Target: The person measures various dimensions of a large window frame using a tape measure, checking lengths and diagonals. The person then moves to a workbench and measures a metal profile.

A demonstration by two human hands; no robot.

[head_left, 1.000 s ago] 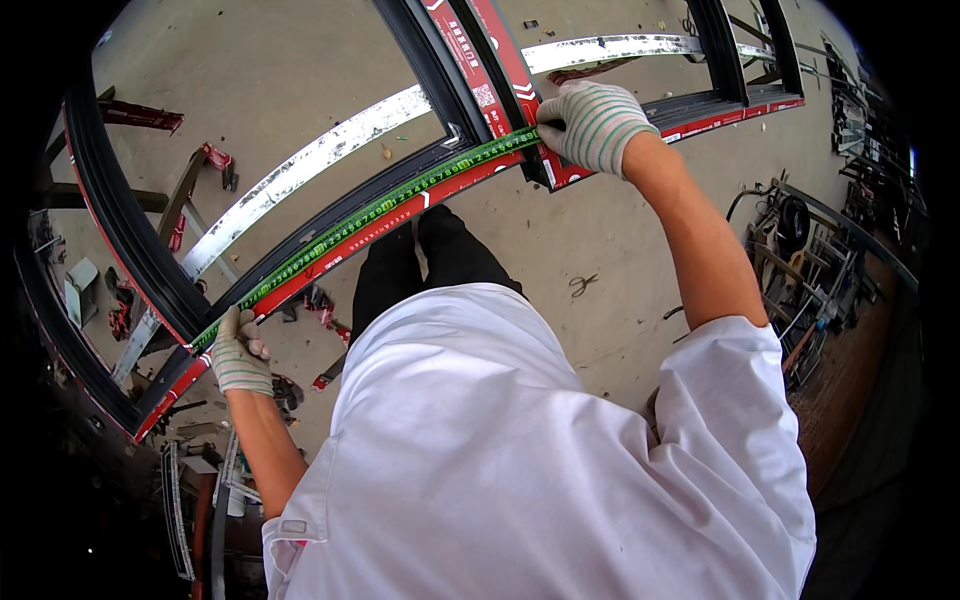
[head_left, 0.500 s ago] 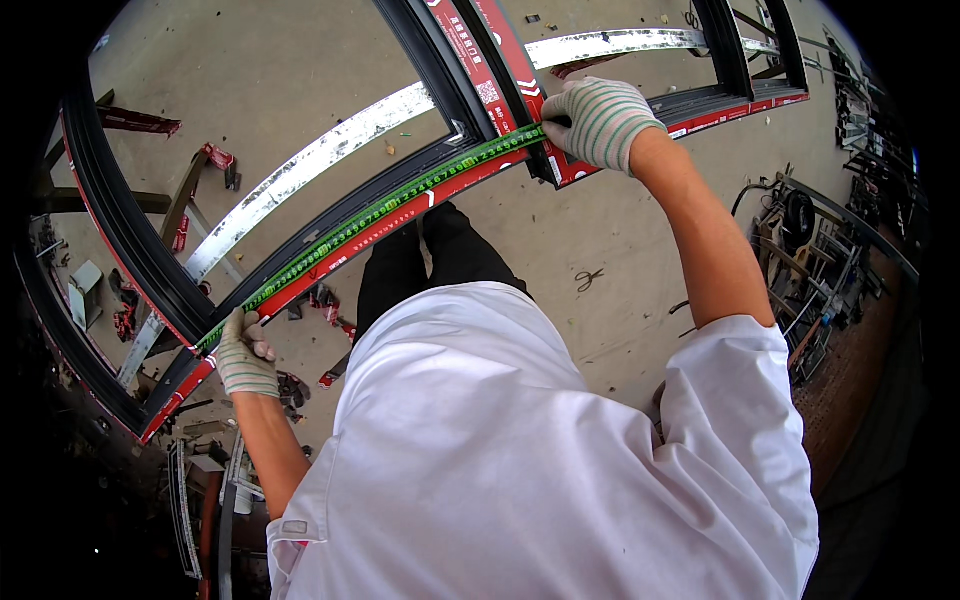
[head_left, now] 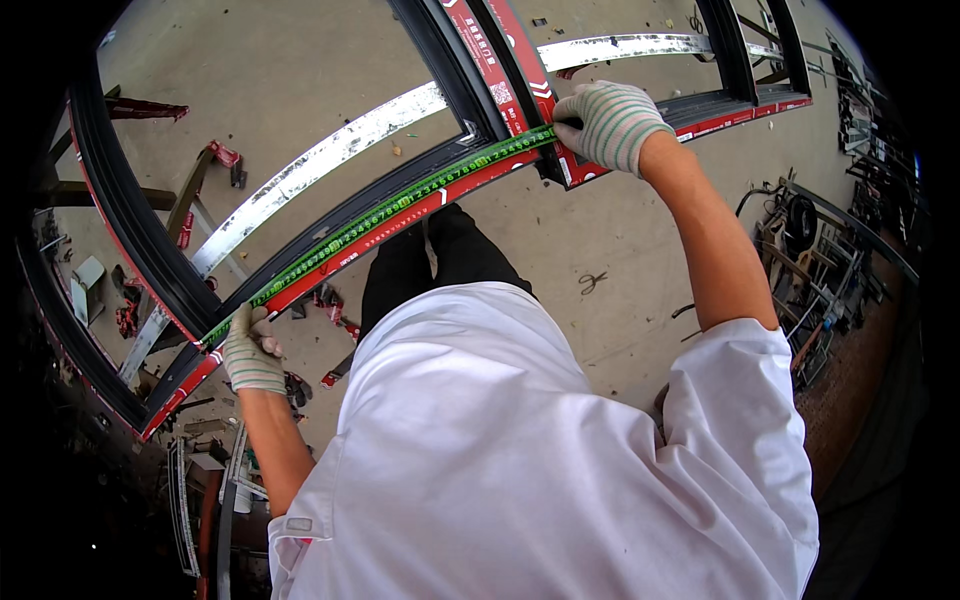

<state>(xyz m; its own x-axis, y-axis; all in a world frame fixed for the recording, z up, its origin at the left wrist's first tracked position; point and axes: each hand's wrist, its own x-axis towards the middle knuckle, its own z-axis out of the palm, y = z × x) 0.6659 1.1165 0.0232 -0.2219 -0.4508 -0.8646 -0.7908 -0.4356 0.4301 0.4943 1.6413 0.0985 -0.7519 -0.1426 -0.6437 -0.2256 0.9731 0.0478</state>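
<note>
A green tape measure blade [head_left: 385, 212] lies stretched along the near rail of a black metal frame [head_left: 350, 205] whose edge carries red protective film. My left hand [head_left: 252, 358], in a pale striped knit glove, is closed on the blade near the frame's left corner. A short length of green runs on past those fingers. At the blade's other end, beside the joint with an upright profile, my right hand [head_left: 615, 125] in a matching glove pinches the tape. Its fingertips are partly hidden, and I cannot tell where the tape's case is.
Under the frame runs a scuffed white metal bar [head_left: 320, 165]. Scissors [head_left: 592, 282] lie on the concrete floor [head_left: 580, 230]. Metal scraps and a rack of parts [head_left: 800, 260] stand to the right. More profiles [head_left: 185, 500] lie at the lower left.
The frame, tape and both hands sit slightly farther right in the picture. Both hands keep their grip on the tape.
</note>
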